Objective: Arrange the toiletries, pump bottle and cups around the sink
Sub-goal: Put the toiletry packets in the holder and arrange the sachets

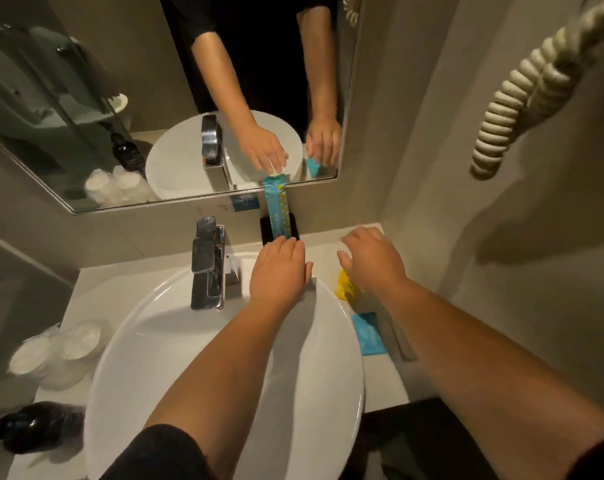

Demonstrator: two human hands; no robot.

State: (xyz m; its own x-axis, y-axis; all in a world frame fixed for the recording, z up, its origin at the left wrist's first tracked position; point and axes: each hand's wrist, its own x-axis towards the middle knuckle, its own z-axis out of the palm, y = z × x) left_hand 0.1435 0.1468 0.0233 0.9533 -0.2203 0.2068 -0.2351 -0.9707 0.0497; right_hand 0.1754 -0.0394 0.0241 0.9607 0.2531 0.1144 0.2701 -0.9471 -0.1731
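Left hand [279, 271] fingers together at blue packet [278, 211], grip unclear; right hand [371, 261] spread, empty; could tip packet into sink [148, 341] w/ 1 nudge.

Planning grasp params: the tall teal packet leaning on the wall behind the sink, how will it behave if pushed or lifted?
The teal packet looks thin and film-wrapped, so probably light and somewhat floppy. It stands on end against the wall, so a nudge from the left hand at its base would likely tip it. Its glossy wrap may be slippery.

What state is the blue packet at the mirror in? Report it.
Upright: the blue packet stands on end in a black holder, left hand at its base.
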